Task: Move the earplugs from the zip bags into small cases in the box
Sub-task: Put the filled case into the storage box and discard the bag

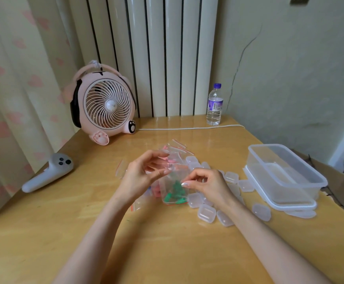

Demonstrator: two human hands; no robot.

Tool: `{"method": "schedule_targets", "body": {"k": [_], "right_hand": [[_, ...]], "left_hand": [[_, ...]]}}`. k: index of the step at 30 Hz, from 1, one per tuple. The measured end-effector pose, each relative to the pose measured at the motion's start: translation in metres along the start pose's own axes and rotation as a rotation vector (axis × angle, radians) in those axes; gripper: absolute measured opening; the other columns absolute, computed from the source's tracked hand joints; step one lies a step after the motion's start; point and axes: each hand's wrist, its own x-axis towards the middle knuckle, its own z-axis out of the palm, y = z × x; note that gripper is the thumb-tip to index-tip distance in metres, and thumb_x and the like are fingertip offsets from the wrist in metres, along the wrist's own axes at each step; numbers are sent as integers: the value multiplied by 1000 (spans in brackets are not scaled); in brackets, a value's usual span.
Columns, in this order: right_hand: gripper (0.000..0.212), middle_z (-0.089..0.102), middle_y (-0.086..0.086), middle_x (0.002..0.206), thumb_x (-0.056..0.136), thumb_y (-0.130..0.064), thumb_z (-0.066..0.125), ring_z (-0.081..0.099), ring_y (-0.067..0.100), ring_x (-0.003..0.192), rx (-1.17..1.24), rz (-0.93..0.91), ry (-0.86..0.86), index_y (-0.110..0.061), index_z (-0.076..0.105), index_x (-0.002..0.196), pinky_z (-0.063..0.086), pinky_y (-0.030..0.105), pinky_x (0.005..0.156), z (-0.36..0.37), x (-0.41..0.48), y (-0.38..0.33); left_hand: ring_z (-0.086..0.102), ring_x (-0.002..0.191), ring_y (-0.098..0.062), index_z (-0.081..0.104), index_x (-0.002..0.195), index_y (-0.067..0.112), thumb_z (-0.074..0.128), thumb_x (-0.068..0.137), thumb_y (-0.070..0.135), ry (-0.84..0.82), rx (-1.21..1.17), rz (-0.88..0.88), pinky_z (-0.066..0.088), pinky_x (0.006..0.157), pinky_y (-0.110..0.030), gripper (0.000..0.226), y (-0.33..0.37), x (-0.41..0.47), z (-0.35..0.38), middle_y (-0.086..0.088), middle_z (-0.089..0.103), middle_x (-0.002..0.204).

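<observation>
I watch both hands hold one zip bag [172, 181] just above the table [167, 253], in front of the person. The left hand [140, 173] pinches the bag's upper edge with curled fingertips. The right hand [206, 183] pinches its right side between thumb and forefinger. Green earplugs [176, 191] sit bunched in the bag's lower end. The bag's long axis runs from that near end up and away from the person; I cannot tell which end is the mouth.

Behind it lies a pile of bags [178, 149], some holding pink earplugs [170, 160]. Small cases [207, 214], lids shut, lie scattered on the table between the bag and the box [255, 160]. I cannot see into them. The clear box stands at the right, well apart from the hands, on a flat lid [302, 206].
</observation>
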Motion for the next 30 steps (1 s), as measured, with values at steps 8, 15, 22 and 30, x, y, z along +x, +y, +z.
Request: {"method": "schedule_targets", "body": {"k": [8,15,22,30], "right_hand": [[15,70,-2,67,73,-1,74,60,8,63,90,-38,19,-15,71,70,48,18,65,-1,-1,-6],[22,66,-4,66,73,-2,75,57,12,68,151,-54,67,-22,69,66,46,22,68,-1,0,-8],[10,60,1,65,74,2,73,47,-3,55,110,-47,34,-7,69,72,39,10,58,1,-2,-12],[20,65,-10,66,74,-1,74,54,4,65,158,-36,103,-19,69,67,44,16,67,-3,1,-7]], "left_hand": [[61,74,-12,57,109,20,80,67,8,-163,45,-139,50,63,-20,49,-5,-1,1,-3,67,87],[54,49,-5,58,99,9,77,69,-4,-186,127,-159,47,49,-15,38,-1,-2,10,2,62,67],[55,47,-9,64,86,15,86,59,11,-133,219,-122,40,48,-14,35,-6,-3,17,-14,67,64],[62,52,-10,56,96,6,75,74,0,-233,54,-181,48,49,-23,29,-14,-2,18,-4,61,73]]}}
